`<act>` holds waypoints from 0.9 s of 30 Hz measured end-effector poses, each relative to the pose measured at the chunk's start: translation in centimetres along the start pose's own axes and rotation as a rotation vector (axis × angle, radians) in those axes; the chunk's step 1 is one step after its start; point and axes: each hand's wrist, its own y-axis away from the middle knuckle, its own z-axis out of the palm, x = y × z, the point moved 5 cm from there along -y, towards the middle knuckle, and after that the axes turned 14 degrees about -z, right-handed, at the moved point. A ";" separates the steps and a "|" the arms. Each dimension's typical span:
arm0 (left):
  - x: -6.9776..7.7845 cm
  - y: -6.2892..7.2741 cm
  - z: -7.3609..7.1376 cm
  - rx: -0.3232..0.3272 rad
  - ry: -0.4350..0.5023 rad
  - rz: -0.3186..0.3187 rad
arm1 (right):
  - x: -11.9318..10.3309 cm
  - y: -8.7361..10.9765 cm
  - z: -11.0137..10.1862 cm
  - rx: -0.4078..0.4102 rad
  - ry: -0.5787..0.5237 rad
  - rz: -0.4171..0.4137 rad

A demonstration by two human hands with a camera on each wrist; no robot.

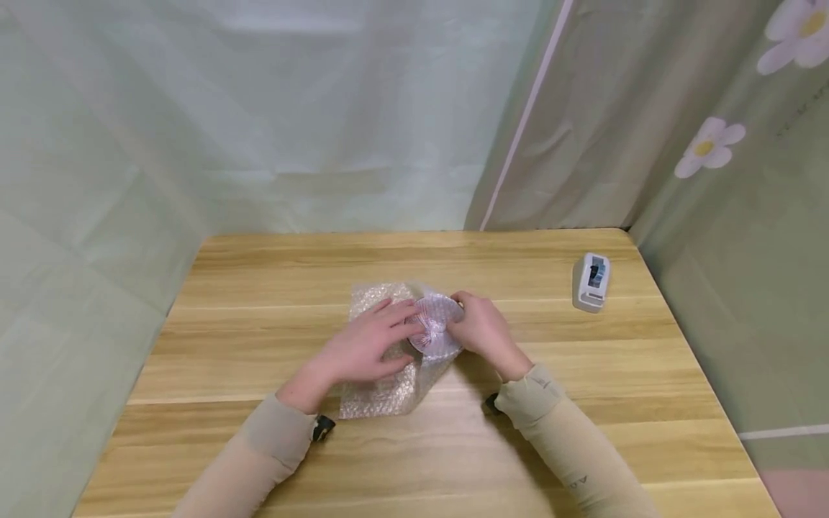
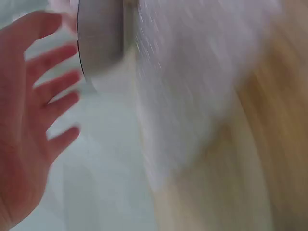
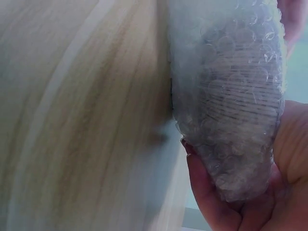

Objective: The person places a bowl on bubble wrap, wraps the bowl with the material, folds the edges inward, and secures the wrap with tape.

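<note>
A round object (image 1: pixel 422 324) with fine radiating lines lies partly rolled in bubble wrap (image 1: pixel 378 392) near the middle of the table. Its exact kind is hard to tell. The left wrist view is blurred, with a smooth grey curved side (image 2: pixel 101 36) of the object near the fingertips. My left hand (image 1: pixel 369 345) has its fingers spread and fairly straight at the object's left side. With thumb and fingers, my right hand (image 1: pixel 482 327) grips the right end of the wrapped object. Up close, the bubble wrap (image 3: pixel 240 96) covers the lined surface, and its lower end is bunched in the right hand.
A white tape dispenser (image 1: pixel 591 282) stands toward the back right of the wooden table (image 1: pixel 259 266). Pale green curtains (image 1: pixel 363 108) hang behind the table and along both sides.
</note>
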 end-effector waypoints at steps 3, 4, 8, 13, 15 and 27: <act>-3.5 0.5 -1.4 0.120 0.128 -0.246 | 0.0 0.2 -0.1 0.008 0.000 0.010; -4.9 0.7 -1.7 0.151 0.188 -0.348 | 0.0 0.2 -0.1 0.007 0.001 0.012; -9.5 1.3 -1.4 0.166 0.438 -0.672 | 0.0 0.1 -0.2 0.008 -0.004 0.011; -12.1 0.6 0.7 0.068 0.517 -0.837 | 0.2 0.1 -0.4 0.014 0.004 0.008; -12.5 0.2 1.3 0.066 0.520 -0.877 | 0.2 0.2 -0.4 0.013 0.004 0.001; -12.6 -0.8 1.4 0.073 0.481 -0.964 | -0.1 0.2 -0.1 -0.003 0.003 -0.014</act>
